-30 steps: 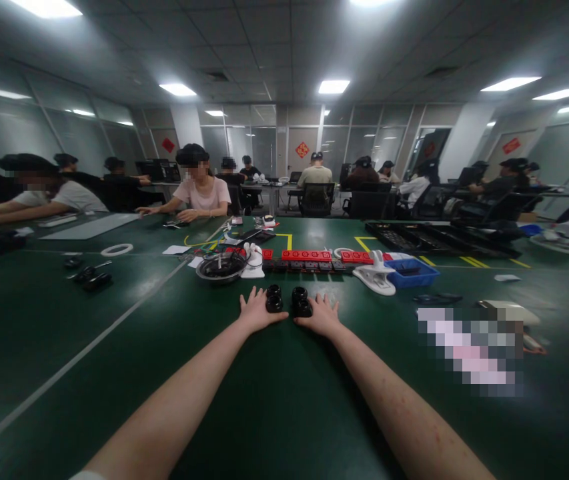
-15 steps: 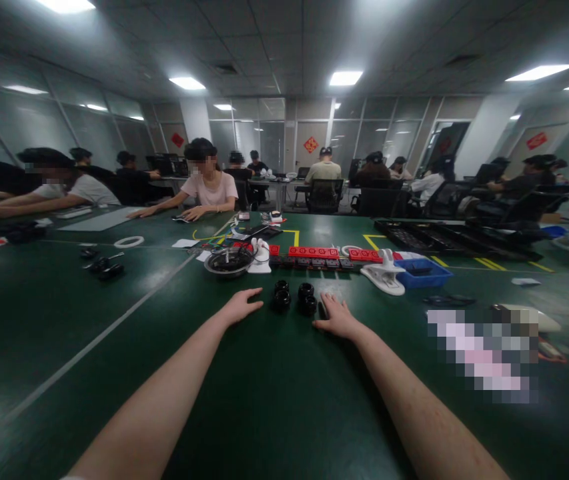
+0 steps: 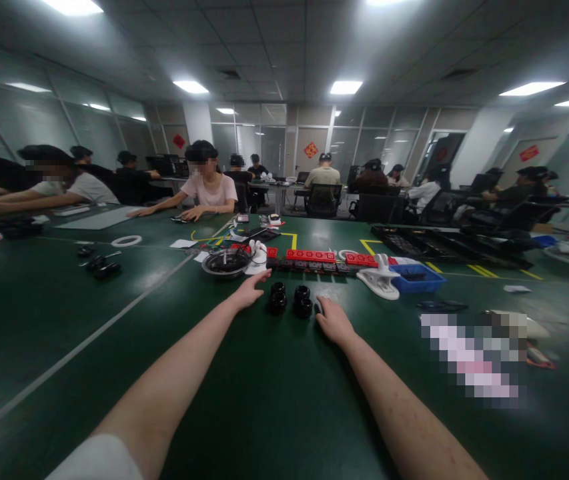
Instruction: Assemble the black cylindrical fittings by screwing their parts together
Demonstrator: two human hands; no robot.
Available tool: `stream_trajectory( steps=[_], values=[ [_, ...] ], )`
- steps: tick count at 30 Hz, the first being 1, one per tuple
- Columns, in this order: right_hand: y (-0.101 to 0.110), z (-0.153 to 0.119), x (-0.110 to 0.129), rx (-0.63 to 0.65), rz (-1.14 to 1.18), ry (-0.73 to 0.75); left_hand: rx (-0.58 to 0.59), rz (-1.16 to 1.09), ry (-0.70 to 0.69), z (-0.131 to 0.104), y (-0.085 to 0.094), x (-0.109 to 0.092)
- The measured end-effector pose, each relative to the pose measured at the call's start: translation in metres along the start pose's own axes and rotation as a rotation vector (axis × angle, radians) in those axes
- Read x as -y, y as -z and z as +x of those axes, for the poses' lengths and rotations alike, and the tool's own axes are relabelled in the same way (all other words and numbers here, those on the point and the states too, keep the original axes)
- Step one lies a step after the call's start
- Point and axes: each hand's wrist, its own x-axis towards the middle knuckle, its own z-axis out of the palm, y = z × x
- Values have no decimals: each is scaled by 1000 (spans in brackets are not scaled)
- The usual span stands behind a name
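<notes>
Several round black parts with hollow tops (image 3: 277,300) stand in two short rows on the green table (image 3: 264,400). My left hand (image 3: 249,292) is just left of them, empty, its fingers stretched forward and apart from the thumb. To the right of the parts lies my right hand (image 3: 335,321), low at the table, fingers extended and nothing visibly gripped. A slim dark shape (image 3: 318,309) shows by its fingertips; whether it is touched I cannot tell. Behind the parts runs a row of red blocks (image 3: 310,255) with dark blocks (image 3: 314,266) in front.
A metal bowl (image 3: 225,264) of dark pieces sits behind my left hand. A white clip-like stand (image 3: 380,279) and blue bin (image 3: 419,277) are back right. Black trays (image 3: 444,243) lie farther off. Black parts (image 3: 104,265) lie left. A co-worker (image 3: 210,187) sits across.
My left hand has moved forward and slightly right, nearer the row of blocks. My right hand's fingers are closer together. The view has shifted slightly; the black parts keep their arrangement.
</notes>
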Motion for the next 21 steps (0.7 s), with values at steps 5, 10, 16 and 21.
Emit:
stream_trajectory(
  steps=[5, 10, 16, 21],
  values=[
    [-3, 1, -1, -16, -6, 8, 152, 160, -92, 10, 11, -14],
    [-4, 2, 0, -36, -6, 16, 301, 671, -347, 21, 18, -30],
    [-4, 2, 0, -39, -8, 18, 412, 892, -425, 26, 13, -27],
    [-6, 3, -2, -34, -2, 22, 378, 884, -389, 26, 7, -22]
  ],
)
